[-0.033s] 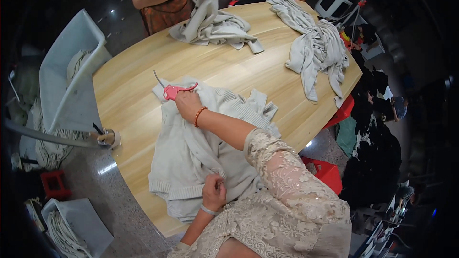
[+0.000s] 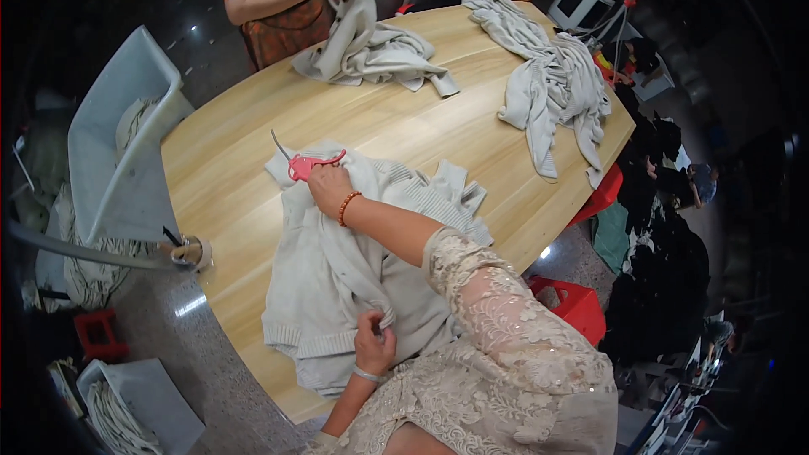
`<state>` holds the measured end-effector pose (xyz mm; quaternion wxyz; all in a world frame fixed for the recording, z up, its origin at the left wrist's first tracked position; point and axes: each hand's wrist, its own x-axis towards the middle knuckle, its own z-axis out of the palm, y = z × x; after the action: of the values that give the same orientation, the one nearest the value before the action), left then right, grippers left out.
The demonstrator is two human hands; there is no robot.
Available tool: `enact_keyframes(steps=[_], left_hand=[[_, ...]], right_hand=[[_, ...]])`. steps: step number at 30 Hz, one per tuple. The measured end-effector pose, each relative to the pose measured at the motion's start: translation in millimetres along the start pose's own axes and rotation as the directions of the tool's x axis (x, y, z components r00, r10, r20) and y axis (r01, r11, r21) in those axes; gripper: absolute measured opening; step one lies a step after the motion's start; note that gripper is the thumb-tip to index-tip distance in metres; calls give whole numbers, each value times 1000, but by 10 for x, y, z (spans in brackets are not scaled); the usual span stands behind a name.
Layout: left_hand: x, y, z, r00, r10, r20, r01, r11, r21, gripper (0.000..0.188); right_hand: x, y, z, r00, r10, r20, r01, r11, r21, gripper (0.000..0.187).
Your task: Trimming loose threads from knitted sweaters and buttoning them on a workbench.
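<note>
A cream knitted sweater [image 2: 324, 278] lies spread in loose folds on the near part of the wooden table [image 2: 253, 131]. At the sweater's far end, my right hand [image 2: 329, 187], wearing an orange bead bracelet, is closed around a pink air blow gun [image 2: 305, 166]. The gun's thin bent metal nozzle points away to the left, over the table. Nearer to me, my left hand [image 2: 374, 345] rests at the sweater's lower part. Its fingers are curled against the end of a long fold and appear to pinch the knit.
Across the table a person in orange patterned clothing handles another knitted garment [image 2: 371, 46]. More knitwear [image 2: 552, 76] is heaped at the far right. White bins [image 2: 126, 135] with garments stand at the left, near a cup-like holder [image 2: 192, 253] at the edge. A red stool [image 2: 569, 307] stands right.
My left hand has turned and its fingers have opened slightly at the fold. The whole view has shifted a little; my right hand keeps the pink air blow gun.
</note>
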<state>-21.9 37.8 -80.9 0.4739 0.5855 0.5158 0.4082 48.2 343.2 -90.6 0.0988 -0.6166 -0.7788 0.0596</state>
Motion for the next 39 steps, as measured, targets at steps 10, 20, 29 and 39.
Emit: enact_keyframes(steps=[10, 20, 29, 39], left_hand=[[218, 86, 52, 906, -419, -64, 346, 817, -461, 66], [235, 471, -534, 932, 329, -150, -255, 893, 371, 29], [-144, 157, -322, 963, 235, 130, -258, 676, 690, 57], [-145, -70, -516, 999, 12, 34, -27, 885, 465, 45]], right_hand=[[104, 871, -318, 931, 326, 165, -365, 854, 371, 19], [-1497, 2226, -1412, 897, 350, 270, -421, 492, 762, 25], [-2508, 2529, -1036, 731, 615, 295, -644, 480, 596, 39], [-2771, 2799, -394, 785, 525, 330, -599, 505, 621, 71]])
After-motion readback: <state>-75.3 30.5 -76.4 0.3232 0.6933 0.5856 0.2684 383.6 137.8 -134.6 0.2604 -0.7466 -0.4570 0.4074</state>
